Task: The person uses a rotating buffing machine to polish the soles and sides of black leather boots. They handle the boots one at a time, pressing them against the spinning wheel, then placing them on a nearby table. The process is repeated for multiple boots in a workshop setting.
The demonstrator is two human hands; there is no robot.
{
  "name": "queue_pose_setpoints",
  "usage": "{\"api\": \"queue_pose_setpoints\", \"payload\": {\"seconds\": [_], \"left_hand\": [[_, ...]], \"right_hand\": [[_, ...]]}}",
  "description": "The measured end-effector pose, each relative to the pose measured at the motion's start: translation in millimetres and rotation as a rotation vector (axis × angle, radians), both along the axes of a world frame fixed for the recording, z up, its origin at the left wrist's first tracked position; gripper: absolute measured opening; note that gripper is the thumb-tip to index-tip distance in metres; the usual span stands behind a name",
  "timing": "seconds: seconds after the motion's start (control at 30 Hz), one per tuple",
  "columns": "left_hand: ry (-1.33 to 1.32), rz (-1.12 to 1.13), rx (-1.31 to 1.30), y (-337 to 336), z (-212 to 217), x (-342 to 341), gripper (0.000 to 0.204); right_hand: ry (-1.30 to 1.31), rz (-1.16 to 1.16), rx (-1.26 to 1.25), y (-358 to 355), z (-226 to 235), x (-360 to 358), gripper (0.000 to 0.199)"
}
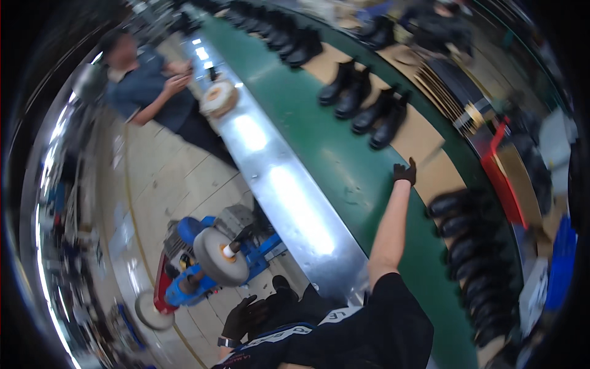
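A shoe workshop is indicated by a buffing machine (212, 261) and boots (353, 98) lining the right edge of the green bench (295, 111).

The dark-gloved right hand (404, 173) is being held out over the green worktop (307, 132), near cardboard (421, 139) on which black boots (388, 126) are being supported. The left hand (244, 317) is being held near the black shirt (381, 335); beyond it, a pale wheel (214, 255) is being carried by a blue machine (183, 290).
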State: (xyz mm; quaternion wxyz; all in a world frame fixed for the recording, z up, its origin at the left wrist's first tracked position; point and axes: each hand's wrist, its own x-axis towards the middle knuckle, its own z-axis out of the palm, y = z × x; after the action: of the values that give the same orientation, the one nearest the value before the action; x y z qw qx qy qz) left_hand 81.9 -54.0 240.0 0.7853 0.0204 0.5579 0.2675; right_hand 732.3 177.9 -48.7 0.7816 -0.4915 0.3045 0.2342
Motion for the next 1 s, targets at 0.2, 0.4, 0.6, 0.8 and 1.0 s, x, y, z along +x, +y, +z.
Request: {"api": "queue_pose_setpoints", "payload": {"seconds": [0.2,0.4,0.6,0.8,1.0], "left_hand": [[0.12,0.073,0.17,-14.9,8.4,-4.4,0.042],[0.412,0.09,0.217,-43.1,35.9,5.7,0.047],[0.433,-0.302,0.54,21.6,-5.2,29.7,0.051],[0.061,-0.319,0.413,97.3,-51.0,95.9,0.049],[-0.194,-0.623,1.26,143.3,5.3,152.9,0.08]], "right_hand": [[-0.829,0.595,-0.956,133.4,69.7,34.9,0.109],[-0.665,0.789,-1.125,135.8,68.3,35.0,0.119],[-0.56,0.807,0.106,90.2,50.2,122.8,0.082],[-0.959,0.975,0.248,-43.6,135.6,-120.1,0.058],[-1.749,1.2,-0.232,-172.1,273.6,-302.0,0.064]]}}
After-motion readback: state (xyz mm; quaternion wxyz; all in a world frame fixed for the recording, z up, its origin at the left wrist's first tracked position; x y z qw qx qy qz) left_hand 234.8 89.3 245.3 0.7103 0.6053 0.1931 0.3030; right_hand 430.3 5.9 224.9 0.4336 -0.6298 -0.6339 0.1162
